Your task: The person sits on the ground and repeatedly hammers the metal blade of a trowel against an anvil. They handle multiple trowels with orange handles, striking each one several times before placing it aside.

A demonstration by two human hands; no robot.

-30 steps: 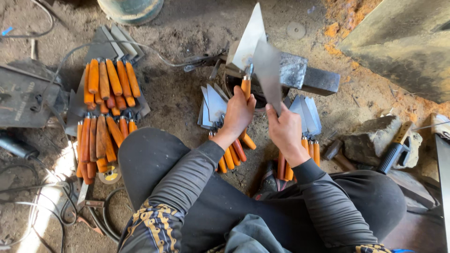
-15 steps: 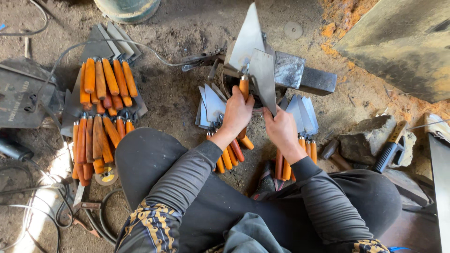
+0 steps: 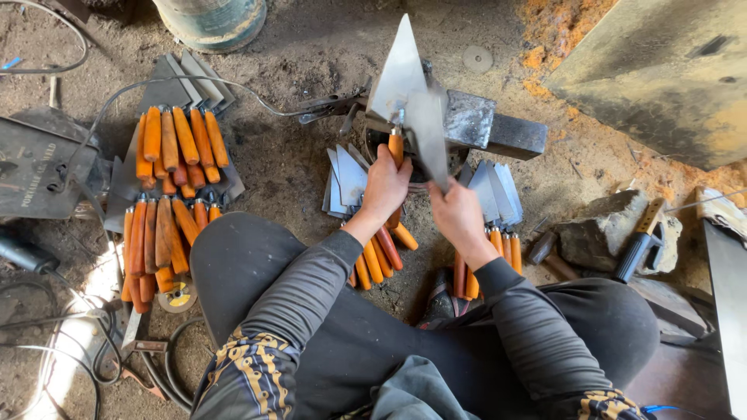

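While my left hand point(image 3: 387, 187) clenches the orange handle of a pointed trowel point(image 3: 398, 74) held upright over the steel block point(image 3: 486, 124), my right hand point(image 3: 457, 214) grips a second blade point(image 3: 430, 136) leaning against it, more orange-handled trowels point(image 3: 171, 155) lying on the dirt floor point(image 3: 288, 148).

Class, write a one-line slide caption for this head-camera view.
Left hand and right hand each hold a trowel among orange-handled trowels.

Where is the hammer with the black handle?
In the head view, the hammer lies on the ground at the far right, leaning against a grey rock, to the right of the person's right hand.
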